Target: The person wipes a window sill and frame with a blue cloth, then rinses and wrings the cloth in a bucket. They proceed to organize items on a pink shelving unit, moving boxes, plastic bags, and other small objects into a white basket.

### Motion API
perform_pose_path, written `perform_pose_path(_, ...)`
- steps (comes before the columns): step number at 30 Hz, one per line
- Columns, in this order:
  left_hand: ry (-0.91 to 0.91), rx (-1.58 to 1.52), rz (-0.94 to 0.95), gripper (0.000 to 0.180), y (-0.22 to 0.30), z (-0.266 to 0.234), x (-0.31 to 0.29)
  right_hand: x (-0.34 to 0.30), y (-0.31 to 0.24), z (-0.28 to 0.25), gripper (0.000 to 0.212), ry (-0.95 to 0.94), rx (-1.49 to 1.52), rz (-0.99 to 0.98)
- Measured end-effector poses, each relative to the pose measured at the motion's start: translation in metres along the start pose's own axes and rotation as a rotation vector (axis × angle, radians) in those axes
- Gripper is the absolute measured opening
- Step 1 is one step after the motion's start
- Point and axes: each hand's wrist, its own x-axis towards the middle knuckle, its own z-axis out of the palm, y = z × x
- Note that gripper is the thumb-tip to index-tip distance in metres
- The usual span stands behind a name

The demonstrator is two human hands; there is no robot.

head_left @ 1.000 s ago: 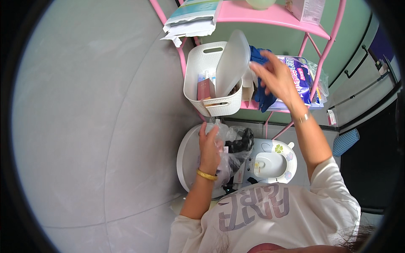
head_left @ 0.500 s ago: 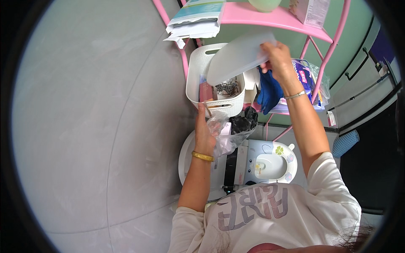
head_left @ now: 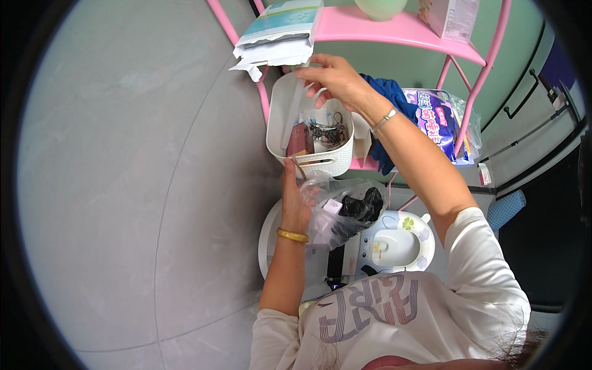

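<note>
My right hand (head_left: 336, 80) is over the white plastic basket (head_left: 336, 161), fingertips at the top edge of a translucent plastic sheet (head_left: 295, 117). The sheet stands nearly edge-on inside the basket, along its left side. Beside it lie a dark red flat box (head_left: 300, 140) and a tangle of dark cords (head_left: 330, 132). My left hand (head_left: 297, 206) is just below the basket's near rim, closed on a clear plastic bag (head_left: 324, 228). Its thumb points up to the rim beside a thin brownish strip. In the bag show a black crumpled bag (head_left: 364, 206) and a small pale box (head_left: 332, 206).
The basket stands on the lower level of a pink rack (head_left: 370, 24), next to dark blue cloth (head_left: 387, 92) and a purple package (head_left: 435, 120). Above sits a torn blue-and-white packet (head_left: 277, 31). Below is a child's potty seat (head_left: 425, 237). A grey wall (head_left: 123, 185) fills the left.
My right hand has moved left and lowered the translucent sheet from above the basket into it. The plastic bag has spread to the right below my left hand.
</note>
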Motion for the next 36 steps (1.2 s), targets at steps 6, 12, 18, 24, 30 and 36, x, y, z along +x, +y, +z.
perform_pose_path(6,0.04,-0.034,0.058,0.062,0.006,0.014,0.001,0.015,0.003,0.02,0.055,-0.163,-0.09,-0.014)
perform_pose_path(12,0.059,-0.054,0.095,0.06,0.015,0.022,0.026,0.011,0.007,0.006,0.06,-0.155,-0.329,-0.03)
perform_pose_path(18,-0.051,-0.111,0.182,0.067,0.009,0.016,0.049,-0.047,-0.011,-0.067,0.054,-0.053,-0.758,-0.125)
perform_pose_path(24,-0.006,-0.093,0.035,0.061,-0.003,0.007,0.045,-0.111,0.026,-0.097,0.096,-0.015,-1.38,0.143)
perform_pose_path(30,-0.069,-0.057,-0.022,0.035,-0.025,0.012,0.013,-0.112,0.036,-0.113,0.054,0.086,-1.218,-0.02)
perform_pose_path(36,-0.036,0.096,0.016,0.026,-0.032,0.028,-0.009,-0.102,0.035,-0.147,0.036,0.486,-0.898,-0.239)
